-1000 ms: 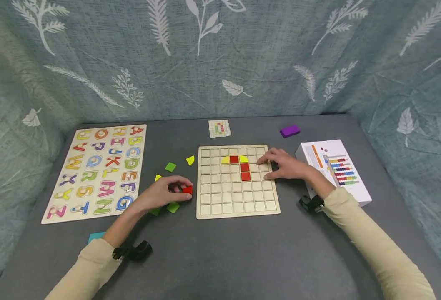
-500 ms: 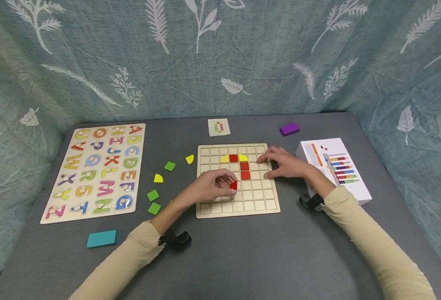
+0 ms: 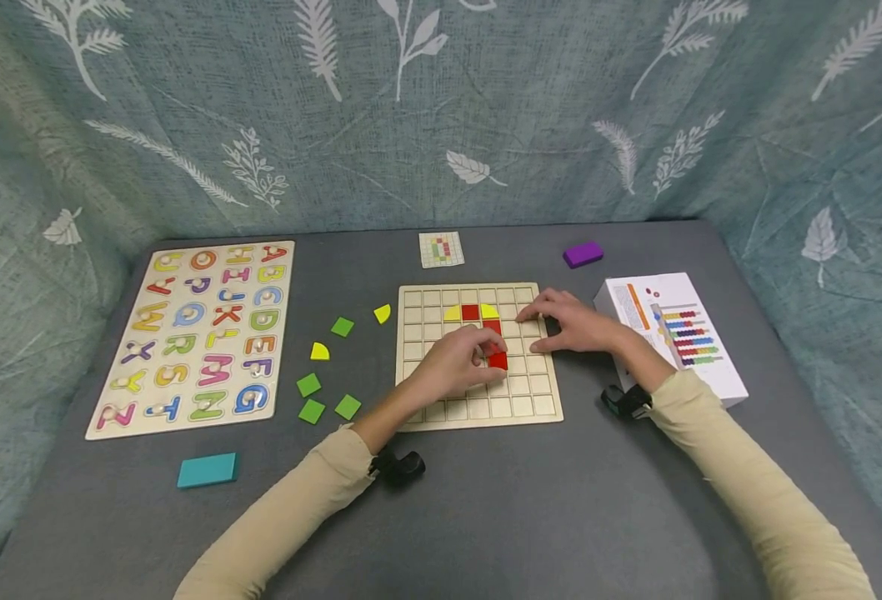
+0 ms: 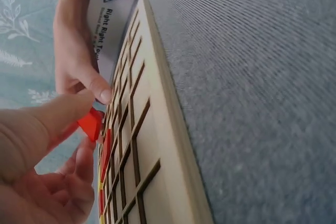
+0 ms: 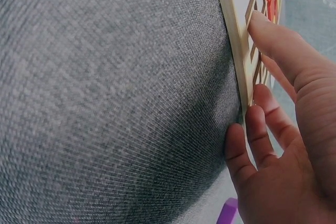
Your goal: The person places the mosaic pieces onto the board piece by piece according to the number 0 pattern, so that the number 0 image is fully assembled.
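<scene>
A wooden grid board (image 3: 478,408) lies on the grey table, seen edge-on as a pale board (image 4: 163,145) in the left wrist view and as a board edge (image 5: 233,56) in the right wrist view. Its top rows carry two yellow quarter pieces and a column of red squares (image 3: 470,312). My left hand (image 3: 459,362) pinches a red square tile (image 3: 498,360) over the board's middle; the red tile (image 4: 90,124) shows between thumb and fingers. My right hand (image 3: 572,325) rests with straight fingers on the board's right edge, its fingers (image 5: 278,45) touching the rim.
Loose green squares (image 3: 308,385) and yellow quarter pieces (image 3: 383,313) lie left of the board. An alphabet puzzle (image 3: 197,333) is far left, a teal block (image 3: 207,470) near the front left. A pattern card (image 3: 441,249), a purple block (image 3: 583,254) and a white box (image 3: 674,329) sit behind and right.
My left hand picked the red tile up from the table left of the board and carried it rightward over the grid to below the red column. The right hand stayed put.
</scene>
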Demonstrator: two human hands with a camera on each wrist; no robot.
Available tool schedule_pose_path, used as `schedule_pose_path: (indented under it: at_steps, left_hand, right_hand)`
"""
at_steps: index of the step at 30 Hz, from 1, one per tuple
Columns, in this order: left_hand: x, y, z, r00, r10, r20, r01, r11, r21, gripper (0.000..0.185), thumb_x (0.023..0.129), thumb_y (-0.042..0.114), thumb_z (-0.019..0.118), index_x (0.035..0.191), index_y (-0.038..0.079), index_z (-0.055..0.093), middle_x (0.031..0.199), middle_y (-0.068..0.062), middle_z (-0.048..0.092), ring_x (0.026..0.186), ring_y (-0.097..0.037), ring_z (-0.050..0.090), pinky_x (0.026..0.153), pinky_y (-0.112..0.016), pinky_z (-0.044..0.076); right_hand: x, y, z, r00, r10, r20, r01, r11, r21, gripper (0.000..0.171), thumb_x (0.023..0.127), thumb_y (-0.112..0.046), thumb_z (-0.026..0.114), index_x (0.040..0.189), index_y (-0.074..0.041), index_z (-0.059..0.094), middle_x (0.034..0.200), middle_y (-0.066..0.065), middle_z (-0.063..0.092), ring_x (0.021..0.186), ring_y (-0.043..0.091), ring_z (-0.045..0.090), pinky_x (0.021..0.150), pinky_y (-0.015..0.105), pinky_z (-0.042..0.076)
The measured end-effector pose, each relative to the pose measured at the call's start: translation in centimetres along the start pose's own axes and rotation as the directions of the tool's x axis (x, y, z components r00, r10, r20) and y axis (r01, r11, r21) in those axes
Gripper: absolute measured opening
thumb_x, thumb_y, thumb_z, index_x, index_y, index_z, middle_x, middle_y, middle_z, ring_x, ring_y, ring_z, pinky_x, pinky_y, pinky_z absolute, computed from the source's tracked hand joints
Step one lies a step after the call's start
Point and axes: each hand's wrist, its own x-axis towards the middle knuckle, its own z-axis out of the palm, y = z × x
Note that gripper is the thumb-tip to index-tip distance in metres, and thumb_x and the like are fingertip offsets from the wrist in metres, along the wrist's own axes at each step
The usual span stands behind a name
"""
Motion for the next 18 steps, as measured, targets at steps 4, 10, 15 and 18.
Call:
schedule_pose_path:
  at_steps: [4, 10, 15, 18]
  left_hand:
    - [0.12, 0.31, 0.38, 0.999, -0.038, -0.021, 0.04, 0.996, 0.084, 0.027, 0.082, 0.024, 0.078, 0.106, 0.017, 0.068, 0.099, -0.001, 0.067, 0.09, -0.014, 0.061, 0.075, -0.03, 0.048]
    - [-0.17, 0.53, 0.62, 0.997, -0.049, -0.051, 0.057, 0.984, 0.171, 0.029, 0.081, 0.026, 0.079, 0.106, 0.017, 0.068, 0.098, 0.0, 0.067, 0.089, -0.014, 0.062, 0.072, -0.031, 0.048]
    - [-0.27, 0.36, 0.65, 0.996, -0.057, -0.064, 0.068, 0.981, 0.179, 0.027, 0.081, 0.025, 0.079, 0.106, 0.018, 0.069, 0.094, 0.001, 0.063, 0.084, -0.012, 0.056, 0.066, -0.027, 0.044]
    - [-0.21, 0.25, 0.57, 0.996, -0.058, -0.061, 0.068, 0.982, 0.173, 0.026, 0.081, 0.026, 0.078, 0.105, 0.019, 0.069, 0.091, 0.002, 0.063, 0.08, -0.01, 0.055, 0.064, -0.026, 0.043]
  right_hand:
    - [-0.06, 0.09, -0.02, 1.0, -0.002, -0.004, 0.002, 1.0, -0.003, 0.044, 0.083, -0.022, 0.077, 0.123, -0.013, 0.063, 0.121, 0.011, 0.053, 0.111, 0.027, 0.045, 0.095, 0.046, 0.037]
    - [-0.07, 0.08, 0.04, 1.0, 0.007, -0.004, -0.007, 1.0, -0.001, 0.044, 0.082, -0.022, 0.078, 0.123, -0.012, 0.063, 0.122, 0.012, 0.053, 0.112, 0.028, 0.045, 0.096, 0.046, 0.036]
    - [0.02, 0.04, 0.03, 1.0, 0.001, -0.008, -0.001, 1.0, 0.005, 0.044, 0.082, -0.022, 0.078, 0.123, -0.012, 0.063, 0.122, 0.012, 0.053, 0.111, 0.027, 0.045, 0.096, 0.045, 0.036]
    - [-0.03, 0.0, 0.01, 1.0, -0.007, -0.01, 0.007, 1.0, -0.004, 0.044, 0.082, -0.022, 0.078, 0.123, -0.012, 0.063, 0.122, 0.012, 0.053, 0.11, 0.027, 0.045, 0.095, 0.045, 0.037]
